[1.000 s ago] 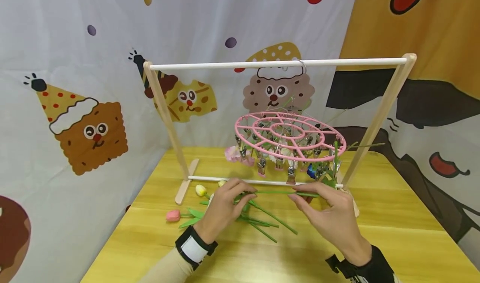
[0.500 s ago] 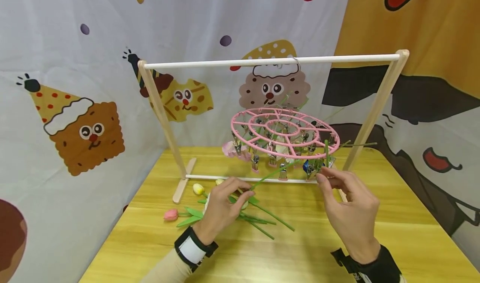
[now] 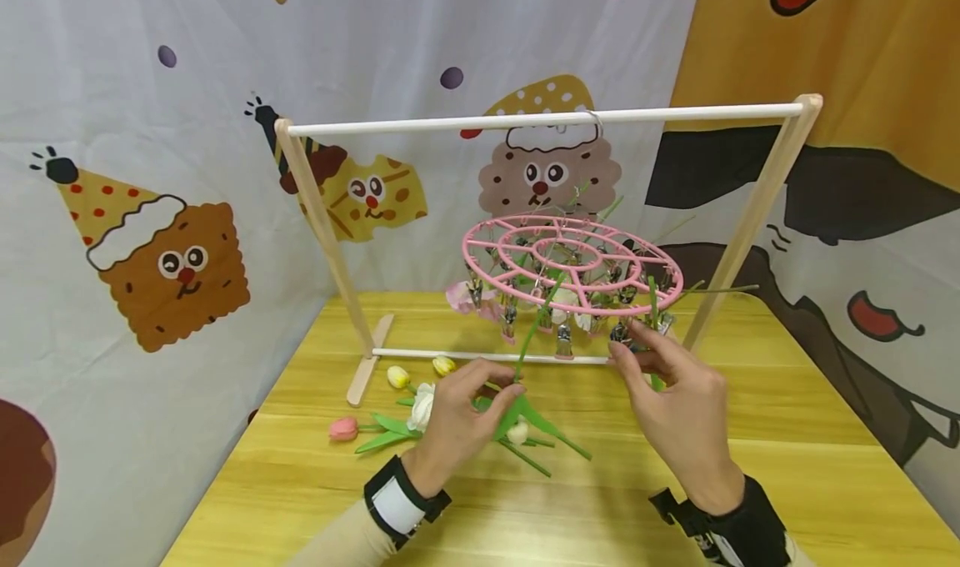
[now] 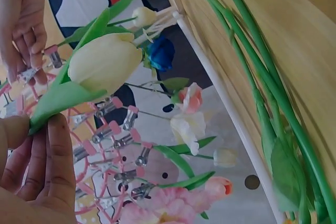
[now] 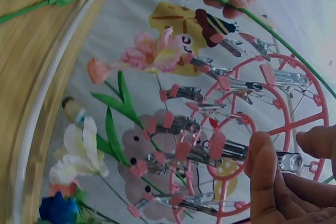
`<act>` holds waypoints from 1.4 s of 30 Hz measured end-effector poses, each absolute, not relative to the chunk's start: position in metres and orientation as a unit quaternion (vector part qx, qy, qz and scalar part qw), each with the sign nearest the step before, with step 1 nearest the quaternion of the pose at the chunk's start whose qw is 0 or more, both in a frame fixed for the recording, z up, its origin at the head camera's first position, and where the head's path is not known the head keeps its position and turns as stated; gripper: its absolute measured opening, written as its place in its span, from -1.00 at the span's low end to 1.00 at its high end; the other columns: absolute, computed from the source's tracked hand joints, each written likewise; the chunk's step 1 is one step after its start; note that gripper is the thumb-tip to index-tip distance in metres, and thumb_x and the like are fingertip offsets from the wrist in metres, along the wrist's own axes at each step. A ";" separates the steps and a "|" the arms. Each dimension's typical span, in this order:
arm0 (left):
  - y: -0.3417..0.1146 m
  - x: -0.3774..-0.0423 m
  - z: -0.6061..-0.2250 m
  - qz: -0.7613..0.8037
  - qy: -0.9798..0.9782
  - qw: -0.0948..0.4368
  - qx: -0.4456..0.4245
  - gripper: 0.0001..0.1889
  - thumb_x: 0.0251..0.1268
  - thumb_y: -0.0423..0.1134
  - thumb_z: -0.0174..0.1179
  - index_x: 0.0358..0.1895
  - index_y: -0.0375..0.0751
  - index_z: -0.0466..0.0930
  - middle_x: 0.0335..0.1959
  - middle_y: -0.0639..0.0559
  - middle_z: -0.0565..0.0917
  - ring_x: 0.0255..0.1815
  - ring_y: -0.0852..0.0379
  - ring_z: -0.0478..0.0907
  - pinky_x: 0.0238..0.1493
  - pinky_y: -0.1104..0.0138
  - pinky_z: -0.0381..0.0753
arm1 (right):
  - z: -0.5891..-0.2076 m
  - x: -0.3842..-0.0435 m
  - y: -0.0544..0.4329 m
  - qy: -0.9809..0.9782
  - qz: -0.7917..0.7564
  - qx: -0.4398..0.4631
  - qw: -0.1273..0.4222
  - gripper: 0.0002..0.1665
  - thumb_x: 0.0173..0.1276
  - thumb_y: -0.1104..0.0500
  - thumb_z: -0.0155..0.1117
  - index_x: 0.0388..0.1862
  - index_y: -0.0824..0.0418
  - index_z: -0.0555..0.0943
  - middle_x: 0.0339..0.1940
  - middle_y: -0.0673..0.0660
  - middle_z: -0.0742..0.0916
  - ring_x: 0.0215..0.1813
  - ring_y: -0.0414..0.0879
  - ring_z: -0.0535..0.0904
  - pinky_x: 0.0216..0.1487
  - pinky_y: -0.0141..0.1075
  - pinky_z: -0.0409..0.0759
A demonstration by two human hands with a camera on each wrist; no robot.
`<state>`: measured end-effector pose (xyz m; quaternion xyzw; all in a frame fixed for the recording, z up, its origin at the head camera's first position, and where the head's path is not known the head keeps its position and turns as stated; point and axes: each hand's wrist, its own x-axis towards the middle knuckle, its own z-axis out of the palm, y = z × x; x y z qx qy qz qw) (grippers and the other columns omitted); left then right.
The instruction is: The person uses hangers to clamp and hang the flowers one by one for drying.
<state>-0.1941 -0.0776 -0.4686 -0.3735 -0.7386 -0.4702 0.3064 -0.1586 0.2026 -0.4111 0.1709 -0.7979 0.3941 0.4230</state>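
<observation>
My left hand [image 3: 467,408] pinches a white tulip [image 4: 100,64] at the green stem and leaves just below the bloom. In the head view its flower [image 3: 517,432] hangs down, while the stem [image 3: 536,325] points up in front of the rack. My right hand [image 3: 675,400] is at the front right rim of the round pink hanging rack [image 3: 573,307]. Its thumb and fingers curl round a metal clip [image 5: 289,161] with pink tips; how tightly they press is hard to see. Several clips around it hold flowers, among them a blue rose [image 4: 161,53] and a pink flower [image 5: 152,51].
A wooden stand with a white top bar [image 3: 450,123] carries the rack, its low bar [image 3: 435,353] crossing behind my hands. On the yellow table [image 3: 570,517] lie more loose flowers: a pink tulip [image 3: 344,429], yellow tulips [image 3: 398,377] and a white flower [image 3: 422,407].
The right hand has let go of the tulip's stem and moved up and right to a clip. In the left hand, the stem has swung from level to upright.
</observation>
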 end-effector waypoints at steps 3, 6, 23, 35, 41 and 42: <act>-0.074 -0.193 -0.469 -0.476 -0.735 0.303 -0.377 -0.80 0.49 -0.49 0.57 0.03 -0.23 0.81 -0.15 -0.08 0.89 -0.20 0.07 0.89 -0.16 0.46 0.91 | -0.411 -0.159 0.200 -0.798 0.408 0.173 0.408 -0.53 0.48 0.46 0.64 0.34 0.40 0.83 -0.30 0.20 0.96 -0.18 -0.70 0.72 0.12 -0.79 0.65; -0.070 -0.191 -0.467 -0.480 -0.734 0.297 -0.378 -0.82 0.51 -0.47 0.56 0.02 -0.22 0.80 -0.15 -0.07 0.88 -0.21 0.09 0.89 -0.17 0.49 0.90 | -0.410 -0.160 0.199 -0.795 0.428 0.175 0.393 -0.59 0.51 0.47 0.61 0.30 0.40 0.84 -0.27 0.20 0.96 -0.20 -0.65 0.76 0.08 -0.76 0.69; -0.050 -0.185 -0.460 -0.495 -0.736 0.274 -0.372 -0.87 0.59 -0.36 0.54 0.01 -0.16 0.76 -0.13 -0.05 0.87 -0.21 0.19 0.88 -0.18 0.51 0.89 | -0.405 -0.160 0.192 -0.744 0.566 0.166 0.313 -0.72 0.61 0.47 0.50 0.22 0.36 0.86 -0.18 -0.02 0.96 -0.25 -0.30 0.92 -0.11 -0.41 0.92; -0.035 -0.181 -0.458 -0.523 -0.732 0.250 -0.358 -0.88 0.63 -0.30 0.52 0.03 -0.14 0.77 -0.12 -0.05 0.87 -0.13 0.18 0.90 -0.19 0.50 0.90 | -0.401 -0.161 0.188 -0.725 0.613 0.140 0.280 -0.81 0.66 0.43 0.48 0.16 0.47 0.81 -0.17 -0.12 0.97 -0.29 -0.22 0.92 -0.18 -0.38 0.91; -0.028 -0.181 -0.460 -0.529 -0.728 0.256 -0.353 -0.89 0.61 -0.33 0.52 0.00 -0.16 0.76 -0.13 -0.07 0.87 -0.11 0.12 0.91 -0.15 0.49 0.90 | -0.399 -0.161 0.186 -0.707 0.647 0.135 0.252 -0.84 0.68 0.46 0.43 0.13 0.53 0.77 -0.24 -0.01 0.96 -0.30 -0.19 0.92 -0.20 -0.39 0.89; -0.027 -0.181 -0.460 -0.530 -0.728 0.256 -0.351 -0.88 0.61 -0.33 0.53 0.00 -0.17 0.76 -0.13 -0.07 0.87 -0.10 0.10 0.92 -0.14 0.49 0.90 | -0.399 -0.161 0.186 -0.709 0.646 0.132 0.251 -0.84 0.68 0.46 0.42 0.12 0.53 0.77 -0.26 -0.02 0.96 -0.31 -0.19 0.91 -0.21 -0.40 0.89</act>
